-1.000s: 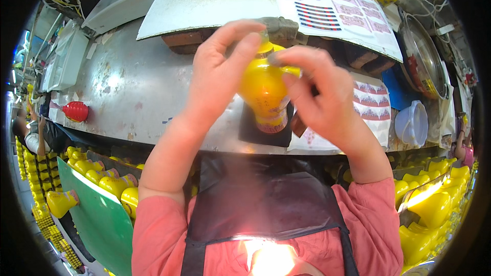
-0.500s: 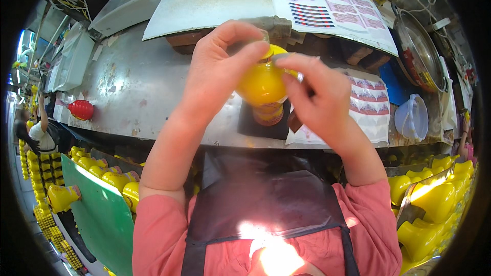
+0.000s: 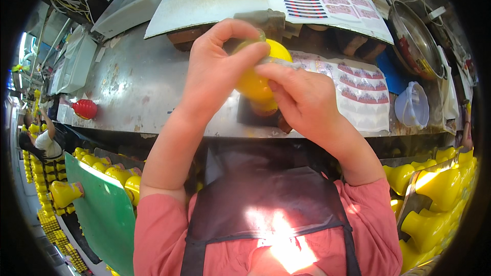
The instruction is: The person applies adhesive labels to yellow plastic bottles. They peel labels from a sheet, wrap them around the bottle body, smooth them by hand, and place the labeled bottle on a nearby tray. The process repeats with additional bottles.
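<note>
A glossy yellow vase [image 3: 252, 86] with a rounded body stands on a dark pad [image 3: 249, 114] near the front edge of the metal bench. My left hand [image 3: 217, 66] curls around its upper left side, thumb and forefinger closed at the top; a small translucent greenish piece shows at the fingertips. From the right, my right hand [image 3: 309, 94] pinches a thin pale strip [image 3: 280, 62] that lies across the vase's upper part. My hands hide much of the vase, and its patterned foot is barely visible.
Printed decal sheets [image 3: 363, 89] lie right of the vase, more on a raised white board [image 3: 215, 2] behind. A lilac bucket [image 3: 412, 105], a metal basin [image 3: 417, 38] and a red pot [image 3: 84, 109] stand around. Yellow vases [image 3: 442, 189] fill racks both sides, beside a green panel [image 3: 105, 214].
My right hand has moved left and turned over the vase's front, and the pale strip now shows plainly. My left hand stays nearly in place. The view has shifted slightly.
</note>
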The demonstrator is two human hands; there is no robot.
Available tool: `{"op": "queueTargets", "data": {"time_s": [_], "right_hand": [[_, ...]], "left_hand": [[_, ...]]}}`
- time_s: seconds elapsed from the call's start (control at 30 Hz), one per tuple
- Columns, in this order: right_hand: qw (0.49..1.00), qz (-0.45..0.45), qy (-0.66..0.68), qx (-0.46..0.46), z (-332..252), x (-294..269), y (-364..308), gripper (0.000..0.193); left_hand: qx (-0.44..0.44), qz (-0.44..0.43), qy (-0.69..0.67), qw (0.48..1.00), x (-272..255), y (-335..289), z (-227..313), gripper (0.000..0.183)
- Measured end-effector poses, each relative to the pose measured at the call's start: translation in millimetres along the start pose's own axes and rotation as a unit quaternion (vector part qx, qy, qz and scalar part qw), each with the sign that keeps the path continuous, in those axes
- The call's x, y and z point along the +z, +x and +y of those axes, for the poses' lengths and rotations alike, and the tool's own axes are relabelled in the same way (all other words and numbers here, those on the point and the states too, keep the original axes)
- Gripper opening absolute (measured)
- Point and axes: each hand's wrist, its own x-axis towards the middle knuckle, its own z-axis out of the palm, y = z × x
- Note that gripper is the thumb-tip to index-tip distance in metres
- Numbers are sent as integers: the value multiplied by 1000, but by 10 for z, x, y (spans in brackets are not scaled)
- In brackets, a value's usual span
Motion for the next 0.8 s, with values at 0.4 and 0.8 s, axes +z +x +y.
{"op": "queueTargets", "data": {"time_s": [0.4, 0.8], "right_hand": [[999, -2, -36, -16, -63, -22, -38, 26], [998, 2, -58, -27, -33, -14, 4, 29]], "left_hand": [[13, -19, -5, 1000, -40, -35, -12, 16], [9, -25, -33, 999, -54, 53, -84, 14]]}}
